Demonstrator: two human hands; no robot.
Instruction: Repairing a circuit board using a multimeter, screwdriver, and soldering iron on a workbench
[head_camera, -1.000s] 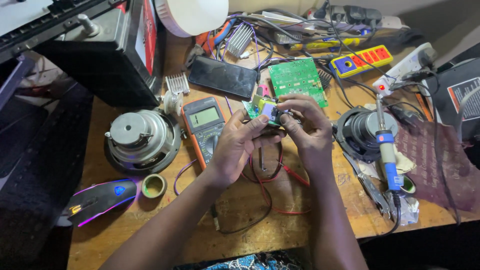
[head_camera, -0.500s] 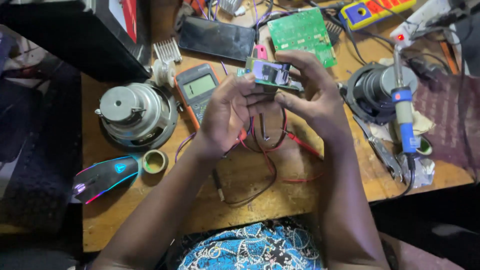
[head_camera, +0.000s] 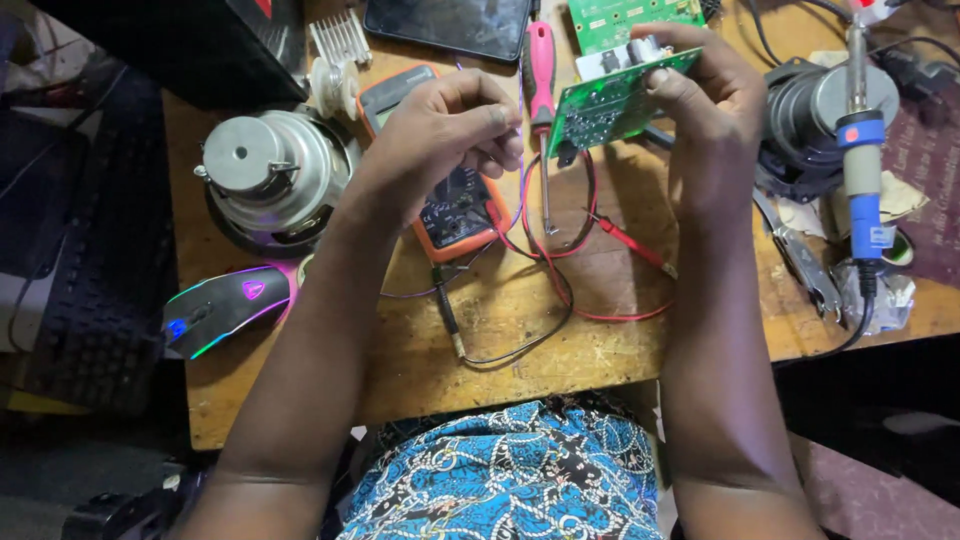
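Silver round metal motor (head_camera: 268, 175) and backlit black mouse (head_camera: 222, 305) sit left on wooden counter (head_camera: 500, 330). Left hand (head_camera: 450, 130), grip loosely curled, empty, over orange multimeter (head_camera: 440, 190). Right hand (head_camera: 700, 100) pinches small green circuit board (head_camera: 612, 105) aloft; edge-only hold could slip, dropping it onto red probe leads (head_camera: 590, 240).
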